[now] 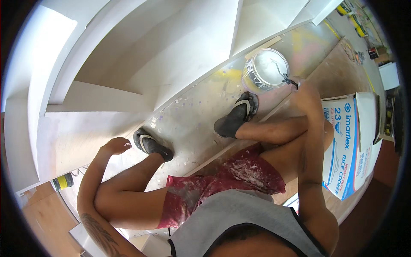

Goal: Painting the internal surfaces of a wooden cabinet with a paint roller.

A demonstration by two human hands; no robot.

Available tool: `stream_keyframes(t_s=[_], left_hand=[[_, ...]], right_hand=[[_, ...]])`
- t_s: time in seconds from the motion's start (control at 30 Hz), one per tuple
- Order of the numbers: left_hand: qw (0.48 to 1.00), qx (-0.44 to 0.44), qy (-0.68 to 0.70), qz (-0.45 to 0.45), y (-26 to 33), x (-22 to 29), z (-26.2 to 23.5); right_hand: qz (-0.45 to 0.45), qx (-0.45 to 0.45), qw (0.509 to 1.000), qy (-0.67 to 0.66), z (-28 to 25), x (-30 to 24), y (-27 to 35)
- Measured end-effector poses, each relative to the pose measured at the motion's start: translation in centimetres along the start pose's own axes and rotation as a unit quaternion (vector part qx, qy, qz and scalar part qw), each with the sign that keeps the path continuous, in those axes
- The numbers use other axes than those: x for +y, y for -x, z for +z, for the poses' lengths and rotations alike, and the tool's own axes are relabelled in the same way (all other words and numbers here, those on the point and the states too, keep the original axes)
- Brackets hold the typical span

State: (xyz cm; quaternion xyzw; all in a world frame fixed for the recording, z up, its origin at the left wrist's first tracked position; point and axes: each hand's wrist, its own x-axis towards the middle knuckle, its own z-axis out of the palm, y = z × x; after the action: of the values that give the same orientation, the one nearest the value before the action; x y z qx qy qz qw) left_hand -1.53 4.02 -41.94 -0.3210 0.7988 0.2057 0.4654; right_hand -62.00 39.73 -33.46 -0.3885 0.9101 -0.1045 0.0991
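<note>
My right hand (298, 88) is closed round the dark handle of a small paint roller (286, 78). The roller's bent wire frame reaches into a round bucket of white paint (267, 68), and its far end is lost in the white inside. Drips and smears mark the bucket's outer wall. Over by my left foot, my left hand (116, 146) hangs with its fingers curled together and white specks on the fingertips. I see nothing in it.
White shelving (150, 51) with open compartments runs along the left and far side. A large cardboard box (342, 145) stands close to my right arm. Paint spots cover the floor (188, 115) around my slippers (147, 141). A yellow and black roll (63, 182) lies at the left.
</note>
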Motion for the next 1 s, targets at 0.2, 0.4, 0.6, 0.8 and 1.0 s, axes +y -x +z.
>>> stream_keyframes(t_s=[0.2, 0.4, 0.6, 0.8, 1.0], left_hand=[[0.999, -0.036, -0.025, -0.003, -0.8, 0.2, -0.7], [0.999, -0.006, 0.032, 0.027, -0.8, 1.8, -1.4], [0.999, 0.008, -0.021, 0.039, -0.9, 1.5, -1.2], [0.998, 0.037, -0.024, 0.048, -1.2, 0.5, -0.9], [0.998, 0.005, -0.045, 0.034, -0.8, 0.3, -0.6]], right_hand=[[0.020, -0.004, 0.998, 0.051, 0.0, 0.2, 0.2], [-0.009, 0.026, 0.999, 0.023, -0.5, -0.4, 0.2], [0.043, -0.007, 0.998, 0.034, -0.6, -0.9, 0.0], [0.024, 0.024, 0.999, 0.013, -0.6, -0.6, 0.2], [0.018, 0.012, 0.998, 0.053, -0.1, -0.4, 0.3]])
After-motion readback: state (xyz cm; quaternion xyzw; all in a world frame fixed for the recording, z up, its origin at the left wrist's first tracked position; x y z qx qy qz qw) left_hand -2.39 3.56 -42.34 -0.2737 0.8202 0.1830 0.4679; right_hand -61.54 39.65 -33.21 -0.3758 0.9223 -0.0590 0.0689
